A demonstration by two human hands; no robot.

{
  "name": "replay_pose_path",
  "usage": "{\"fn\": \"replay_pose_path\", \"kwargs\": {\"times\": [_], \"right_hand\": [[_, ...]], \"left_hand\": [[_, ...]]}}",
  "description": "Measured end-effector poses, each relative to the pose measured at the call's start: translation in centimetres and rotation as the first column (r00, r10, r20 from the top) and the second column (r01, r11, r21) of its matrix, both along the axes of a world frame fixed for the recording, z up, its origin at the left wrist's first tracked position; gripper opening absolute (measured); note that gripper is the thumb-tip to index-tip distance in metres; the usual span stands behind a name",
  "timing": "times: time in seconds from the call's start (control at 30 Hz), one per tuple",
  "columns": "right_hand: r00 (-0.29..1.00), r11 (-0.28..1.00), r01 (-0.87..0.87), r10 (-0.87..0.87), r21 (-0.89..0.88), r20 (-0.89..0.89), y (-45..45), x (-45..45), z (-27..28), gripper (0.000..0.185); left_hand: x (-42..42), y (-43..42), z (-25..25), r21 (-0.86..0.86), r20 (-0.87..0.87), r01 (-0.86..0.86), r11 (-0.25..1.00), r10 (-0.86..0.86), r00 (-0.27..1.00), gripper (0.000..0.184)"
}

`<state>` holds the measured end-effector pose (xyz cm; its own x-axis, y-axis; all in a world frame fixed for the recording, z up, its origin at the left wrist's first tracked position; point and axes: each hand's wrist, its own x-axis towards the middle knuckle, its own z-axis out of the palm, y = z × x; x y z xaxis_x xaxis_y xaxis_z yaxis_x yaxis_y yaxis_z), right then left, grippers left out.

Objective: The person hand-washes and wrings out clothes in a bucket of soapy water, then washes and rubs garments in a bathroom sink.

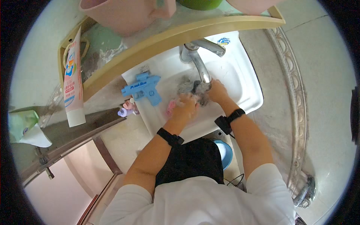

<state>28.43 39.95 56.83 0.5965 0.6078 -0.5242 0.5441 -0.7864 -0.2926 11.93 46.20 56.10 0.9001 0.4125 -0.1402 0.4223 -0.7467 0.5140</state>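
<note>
Both of my hands are low in the white sink (240, 88), below the metal faucet (202, 69). A dark grey, wet, cloth-like thing (196, 87) lies between them under the spout; its exact kind is unclear. My right hand (217, 91) is curled at its right side, the fingertips partly hidden by the spout. At its lower left my left hand (185, 107) is closed, with the fingers blurred by water or suds. Beside the left hand is a pink, textured thing (171, 107). A blue toy gun (144, 89) lies on the sink's left rim.
Above the sink runs a tan-edged shelf (180, 30) with a pink cup (120, 15) and an upright pink-and-white tube (74, 82). Small pink and purple items (127, 108) sit left of the sink. Below is a blue basin (227, 155).
</note>
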Motion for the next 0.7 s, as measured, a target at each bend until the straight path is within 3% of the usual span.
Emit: {"fn": "replay_pose_path", "kwargs": {"times": [0.03, 0.07, 0.1, 0.13, 0.17, 0.2, 0.23, 0.3, 0.33, 0.37, 0.43, 0.47, 0.5, 0.53, 0.57, 0.63, 0.7], "right_hand": [[1.0, 1.0, 0.002, -0.002, 0.002, -0.001, -0.3, 0.0, 0.5, 0.057], [0.994, 0.972, 0.067, -0.045, 0.225, -0.103, -1.2, -0.1, 1.1, 0.05], [0.976, 0.892, 0.15, -0.063, 0.426, -0.21, -2.2, -0.4, 1.8, 0.044], [0.976, 0.893, 0.153, -0.067, 0.424, -0.209, -3.0, -0.8, 1.9, 0.044], [0.977, 0.778, 0.095, 0.046, 0.621, -0.206, -3.7, -1.2, 2.0, 0.041], [0.972, 0.615, 0.042, 0.157, 0.787, -0.175, -4.3, -1.5, 2.2, 0.039], [0.973, 0.616, 0.042, 0.154, 0.787, -0.172, -4.6, -2.1, 2.9, 0.039], [0.898, 0.574, 0.154, 0.258, 0.804, -0.356, -4.7, -3.9, 4.0, 0.037], [0.899, 0.575, 0.152, 0.257, 0.804, -0.354, -4.4, -4.8, 4.1, 0.037], [0.935, 0.562, 0.103, 0.226, 0.821, -0.273, -3.9, -5.9, 4.2, 0.037], [0.964, 0.547, 0.052, 0.192, 0.835, -0.186, -2.6, -7.3, 3.6, 0.037], [0.964, 0.534, 0.191, 0.058, 0.824, -0.261, -1.9, -7.7, 2.7, 0.034], [0.939, 0.503, 0.325, -0.074, 0.8, -0.335, -1.5, -7.9, 1.9, 0.033], [0.938, 0.503, 0.329, -0.076, 0.799, -0.338, -1.3, -7.8, 1.5, 0.033], [0.841, 0.464, 0.519, -0.129, 0.718, -0.525, -1.1, -7.6, 1.1, 0.028], [0.701, 0.414, 0.689, -0.172, 0.595, -0.692, -0.4, -5.8, -1.6, 0.023], [0.78, 0.74, 0.598, -0.449, 0.309, -0.435, -0.7, -1.9, -6.8, 0.018]], "left_hand": [[0.4, -0.2, -0.2, 0.002, -0.001, 0.002, 1.0, -0.002, 1.0, 0.042], [1.2, -0.7, -0.5, -0.434, 0.163, -0.207, 0.877, 0.303, 0.939, 0.043], [1.7, -1.1, -0.5, -0.802, 0.162, -0.258, 0.538, 0.613, 0.773, 0.046], [1.9, -0.7, 0.7, -0.804, 0.161, -0.256, 0.536, 0.611, 0.775, 0.046], [2.2, 0.1, 1.8, -0.919, -0.194, -0.375, 0.118, 0.695, 0.693, 0.046], [2.7, 0.7, 1.9, -0.907, -0.368, -0.409, -0.102, 0.666, 0.649, 0.046], [3.2, 1.3, 1.9, -0.839, -0.537, -0.441, -0.318, 0.61, 0.582, 0.047], [4.1, 1.7, -0.5, -0.809, -0.371, 0.016, -0.587, 0.533, 0.761, 0.041], [3.8, 1.7, -1.1, -0.809, -0.369, 0.018, -0.587, 0.532, 0.762, 0.041], [3.1, 1.8, -1.6, -0.994, 0.027, -0.035, 0.105, 0.536, 0.844, 0.039], [3.2, 0.9, -0.7, -0.969, 0.11, -0.007, 0.247, 0.459, 0.882, 0.035], [3.3, 0.5, -0.2, -0.949, 0.149, 0.011, 0.315, 0.418, 0.896, 0.033], [3.5, -0.1, -2.4, -0.992, 0.099, 0.122, -0.003, 0.573, 0.814, 0.031], [3.7, -0.6, -3.3, -0.915, -0.013, 0.269, -0.3, 0.69, 0.724, 0.03], [3.6, -1.2, -4.2, -0.916, -0.018, 0.264, -0.303, 0.688, 0.726, 0.03], [3.6, -2.0, -4.7, -0.915, -0.098, 0.21, -0.343, 0.696, 0.711, 0.032], [3.3, -2.6, -4.9, -0.91, -0.175, 0.159, -0.383, 0.703, 0.689, 0.034]]}}
